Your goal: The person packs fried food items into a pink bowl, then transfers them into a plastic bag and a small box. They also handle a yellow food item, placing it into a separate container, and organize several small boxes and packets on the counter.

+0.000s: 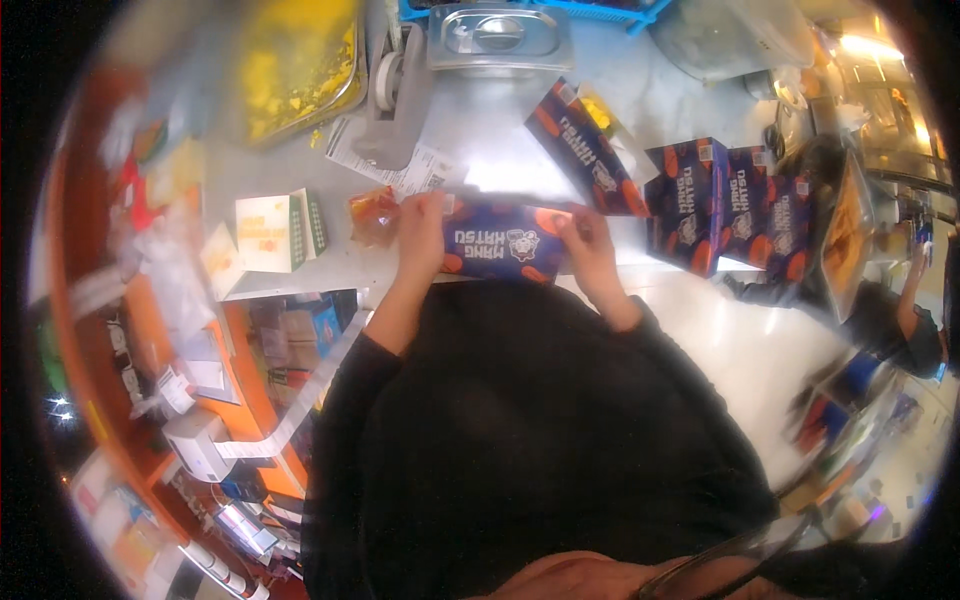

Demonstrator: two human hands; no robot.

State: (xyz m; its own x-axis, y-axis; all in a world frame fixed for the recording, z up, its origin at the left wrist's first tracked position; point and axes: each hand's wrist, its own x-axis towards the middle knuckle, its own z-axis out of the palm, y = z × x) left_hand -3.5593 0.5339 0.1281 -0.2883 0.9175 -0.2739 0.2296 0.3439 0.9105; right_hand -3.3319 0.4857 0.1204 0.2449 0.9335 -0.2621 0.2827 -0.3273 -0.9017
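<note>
A dark blue cardboard food box [491, 244] with orange spots and printed writing sits at the counter's front edge, close to my body. My left hand [421, 229] grips its left end, and my right hand [589, 240] has fingers and thumb on its right end. Beside my left hand lies a small clear packet [373, 216] with red and yellow in it. To the upper right of my right hand, a tilted box [585, 150] of the same print stands open, with yellow food showing inside. How the held box is closed on top cannot be seen.
Several matching boxes [686, 195] line the counter at right. Behind are a lidded steel pan [499, 34], a tape dispenser [396, 97], a printed paper slip [427, 171] and a tray of yellow food [307, 67]. Small cartons [266, 234] stand left. A label printer [199, 442] trails paper below; another person [892, 315] is at right.
</note>
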